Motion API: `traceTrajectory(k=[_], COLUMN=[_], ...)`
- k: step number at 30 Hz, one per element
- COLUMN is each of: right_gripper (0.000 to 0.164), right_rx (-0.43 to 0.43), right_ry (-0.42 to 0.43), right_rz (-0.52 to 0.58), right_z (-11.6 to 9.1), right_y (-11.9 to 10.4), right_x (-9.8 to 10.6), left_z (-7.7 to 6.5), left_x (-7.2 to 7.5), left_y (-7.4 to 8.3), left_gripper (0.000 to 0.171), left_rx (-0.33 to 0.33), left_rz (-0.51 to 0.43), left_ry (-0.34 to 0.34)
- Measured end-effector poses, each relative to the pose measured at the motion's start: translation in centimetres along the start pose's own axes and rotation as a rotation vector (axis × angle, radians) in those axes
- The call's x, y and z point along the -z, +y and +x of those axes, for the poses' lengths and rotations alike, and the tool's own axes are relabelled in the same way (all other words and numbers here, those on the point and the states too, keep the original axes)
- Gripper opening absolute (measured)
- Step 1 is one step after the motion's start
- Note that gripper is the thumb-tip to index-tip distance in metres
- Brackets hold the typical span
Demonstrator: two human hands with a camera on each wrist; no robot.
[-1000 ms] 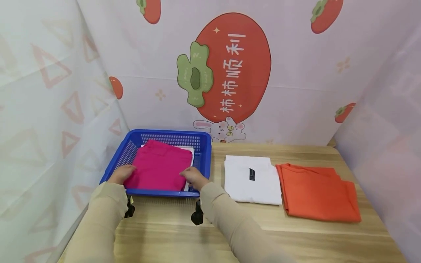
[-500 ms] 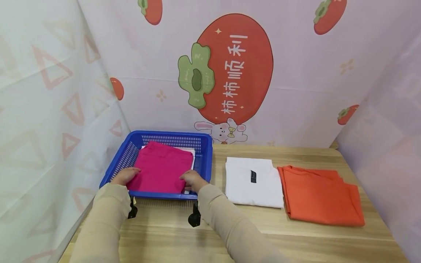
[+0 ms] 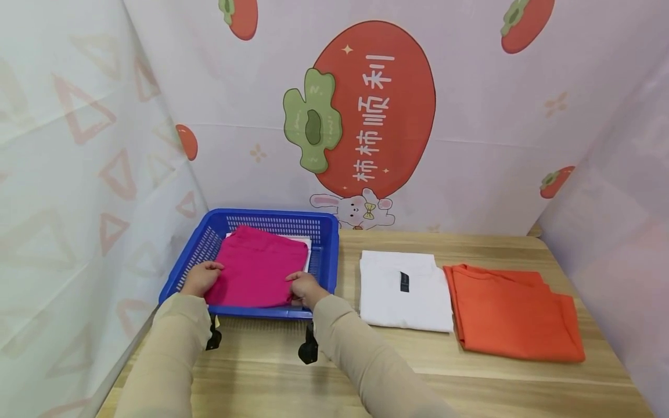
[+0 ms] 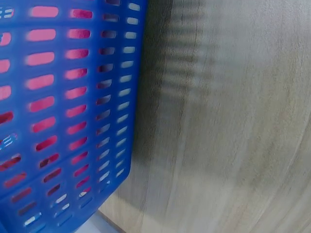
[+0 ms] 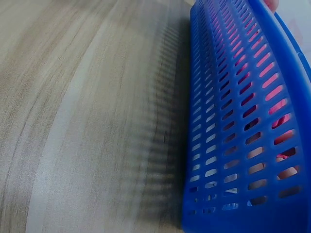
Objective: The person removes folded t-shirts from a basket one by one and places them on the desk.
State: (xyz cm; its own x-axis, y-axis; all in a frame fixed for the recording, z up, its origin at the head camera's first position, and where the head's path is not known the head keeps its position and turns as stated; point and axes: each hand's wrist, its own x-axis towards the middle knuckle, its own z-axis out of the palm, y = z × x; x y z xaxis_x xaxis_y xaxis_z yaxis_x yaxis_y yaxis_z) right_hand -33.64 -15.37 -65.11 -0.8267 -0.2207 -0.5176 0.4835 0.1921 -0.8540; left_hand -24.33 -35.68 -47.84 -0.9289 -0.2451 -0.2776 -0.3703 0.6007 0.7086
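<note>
A folded pink garment (image 3: 258,267) lies in a blue plastic basket (image 3: 326,255), on top of something white and folded (image 3: 309,247) that shows only at its edge. My left hand (image 3: 201,280) pinches the garment's left side near the front corner, thumb on top. At the opposite side, my right hand (image 3: 306,288) pinches the right edge with thumb and forefinger; its other fingers are partly hidden below. Through the slots of the front wall (image 4: 73,97), the left wrist view shows pink cloth. From the right wrist view, part of a hand shows through the slotted wall (image 5: 252,111).
To the basket's right, a folded white shirt (image 3: 405,302) with a black label lies on the wooden table (image 3: 261,371). Next to it is a folded orange shirt (image 3: 517,316). Printed cloth walls (image 3: 470,116) enclose the back and both sides.
My left hand has shifted slightly right along the garment's left side. The right hand stays at the right edge. The view has shifted a little; the garment lies much as before.
</note>
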Motion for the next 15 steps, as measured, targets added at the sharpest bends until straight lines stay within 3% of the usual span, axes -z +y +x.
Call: traceTrajectory(k=[2,9,13,15], right_gripper=[0.045,0.045,0.048,0.046], right_rx=[0.002,0.050,0.018,0.043], right_ry=[0.008,-0.001,-0.028,-0.053], right_rz=[-0.011,-0.038,-0.044,-0.013], right_z=[-0.1,-1.3,-3.6,-3.6], right_y=[-0.1,-0.6,-2.1,-2.1], right_x=[-0.1,-0.1,0.3,0.5], left_z=[-0.1,-0.2,-0.2,-0.1], left_x=[-0.1,-0.4,-0.8,-0.9], left_y=[0.3,1.0,0.8,0.6], left_gripper=[0.030,0.037,0.035,0.034], left_rx=[0.000,-0.045,-0.055,-0.071], left_rz=[-0.011,0.042,0.048,0.051], left_ry=[-0.007,-0.146,-0.110,-0.083])
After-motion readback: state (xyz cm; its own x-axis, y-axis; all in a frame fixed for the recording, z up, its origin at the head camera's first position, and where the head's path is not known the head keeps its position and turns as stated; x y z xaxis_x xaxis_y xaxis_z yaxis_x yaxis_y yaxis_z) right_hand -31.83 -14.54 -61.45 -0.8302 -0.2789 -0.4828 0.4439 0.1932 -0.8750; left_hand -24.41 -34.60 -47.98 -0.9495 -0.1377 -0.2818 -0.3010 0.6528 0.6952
